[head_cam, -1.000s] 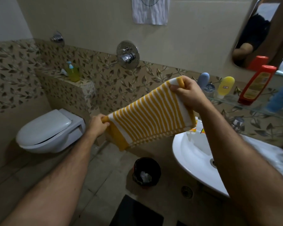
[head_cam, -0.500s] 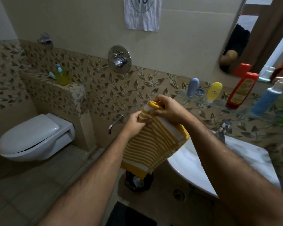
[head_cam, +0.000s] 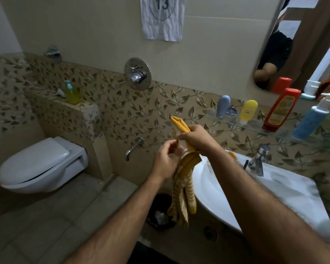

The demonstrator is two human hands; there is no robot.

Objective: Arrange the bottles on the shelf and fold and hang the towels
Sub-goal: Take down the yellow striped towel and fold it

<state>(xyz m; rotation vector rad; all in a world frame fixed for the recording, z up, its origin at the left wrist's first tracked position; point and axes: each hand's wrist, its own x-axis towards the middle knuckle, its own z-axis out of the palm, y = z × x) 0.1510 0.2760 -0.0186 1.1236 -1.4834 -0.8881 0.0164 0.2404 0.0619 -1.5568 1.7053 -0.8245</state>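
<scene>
The right hand [head_cam: 195, 139] grips the gathered yellow-striped towel [head_cam: 183, 185] near its top, fingers curled round it; a yellow corner sticks up above the fist and the rest hangs down beside the sink [head_cam: 227, 204]. The left hand [head_cam: 165, 161], fingers curled, pinches the towel's edge just below. Four bottles stand on the glass shelf [head_cam: 255, 126]: grey [head_cam: 223, 106], yellow [head_cam: 248, 111], red [head_cam: 280, 109], blue [head_cam: 311, 121].
</scene>
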